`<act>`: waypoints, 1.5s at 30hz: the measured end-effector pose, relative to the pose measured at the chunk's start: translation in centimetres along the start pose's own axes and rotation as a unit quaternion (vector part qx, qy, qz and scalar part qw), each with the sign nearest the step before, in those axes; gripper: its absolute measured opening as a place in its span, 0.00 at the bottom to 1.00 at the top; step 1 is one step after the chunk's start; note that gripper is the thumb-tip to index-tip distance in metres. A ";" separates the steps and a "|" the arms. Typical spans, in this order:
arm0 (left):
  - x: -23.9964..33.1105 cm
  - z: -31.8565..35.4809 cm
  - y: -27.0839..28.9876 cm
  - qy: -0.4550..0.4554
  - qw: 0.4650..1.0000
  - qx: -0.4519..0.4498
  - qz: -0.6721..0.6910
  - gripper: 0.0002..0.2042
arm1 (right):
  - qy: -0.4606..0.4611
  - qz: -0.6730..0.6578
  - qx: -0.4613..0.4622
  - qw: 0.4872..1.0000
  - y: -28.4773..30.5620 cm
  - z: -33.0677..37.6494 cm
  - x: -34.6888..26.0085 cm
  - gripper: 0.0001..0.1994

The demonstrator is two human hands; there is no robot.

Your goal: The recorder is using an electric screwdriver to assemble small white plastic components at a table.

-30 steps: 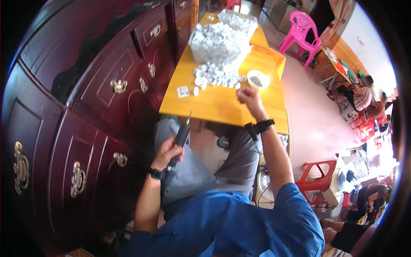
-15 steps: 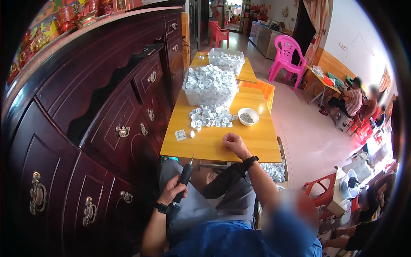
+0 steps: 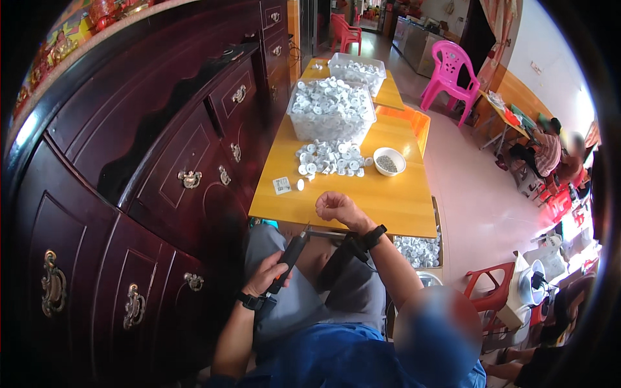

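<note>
My left hand [image 3: 268, 275] rests on my lap and grips a black pen-shaped tool with an orange stripe [image 3: 290, 255], its thin tip pointing up toward the table edge. My right hand [image 3: 337, 208] lies near the front of the yellow table [image 3: 388, 200] with its fingers curled shut; whether it holds a small part I cannot tell. A black strap wraps that wrist. Farther back on the table lies a pile of small white round parts [image 3: 330, 158], beside a white bowl [image 3: 389, 161] of small grey pieces.
A clear bin [image 3: 331, 110] heaped with white parts stands behind the pile, another bin [image 3: 356, 70] farther back. A small square card [image 3: 282, 185] lies at front left. Dark wooden drawers [image 3: 181, 174] run along the left. A box of white parts [image 3: 419, 249], red stool [image 3: 491, 294], pink chair [image 3: 447, 72].
My right hand has pulled back from the pile of parts to the table's front and curled shut. The view has tilted upward, showing more of the room. The left hand stays on my lap.
</note>
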State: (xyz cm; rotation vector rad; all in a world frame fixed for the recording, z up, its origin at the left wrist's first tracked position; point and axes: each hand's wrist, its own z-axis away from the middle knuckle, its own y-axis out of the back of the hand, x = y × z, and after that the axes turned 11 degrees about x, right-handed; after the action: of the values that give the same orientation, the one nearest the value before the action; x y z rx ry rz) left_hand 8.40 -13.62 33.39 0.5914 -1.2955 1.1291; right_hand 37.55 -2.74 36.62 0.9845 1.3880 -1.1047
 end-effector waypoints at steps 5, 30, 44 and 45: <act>-0.3 0.0 0.3 -0.004 1.000 -0.004 -0.007 0.13 | -0.016 -0.008 -0.025 1.000 -1.1 0.1 0.3 0.07; 0.2 0.1 1.1 0.004 1.000 0.001 0.011 0.10 | -0.059 -0.062 -0.091 0.992 -1.9 -1.2 1.3 0.05; -0.2 -0.4 0.8 0.015 1.000 -0.003 -0.003 0.11 | -0.064 0.003 -0.084 0.994 -1.6 -1.3 0.7 0.06; 0.0 -0.3 0.8 0.015 1.000 -0.003 -0.003 0.11 | -0.058 -0.019 -0.087 0.994 -1.6 -1.4 0.7 0.06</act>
State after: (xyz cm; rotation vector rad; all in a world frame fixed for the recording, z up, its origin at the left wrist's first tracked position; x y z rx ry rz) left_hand 7.85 -13.03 33.10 0.5709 -1.2696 1.1249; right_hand 35.64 -1.71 36.11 0.7602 1.3881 -1.0334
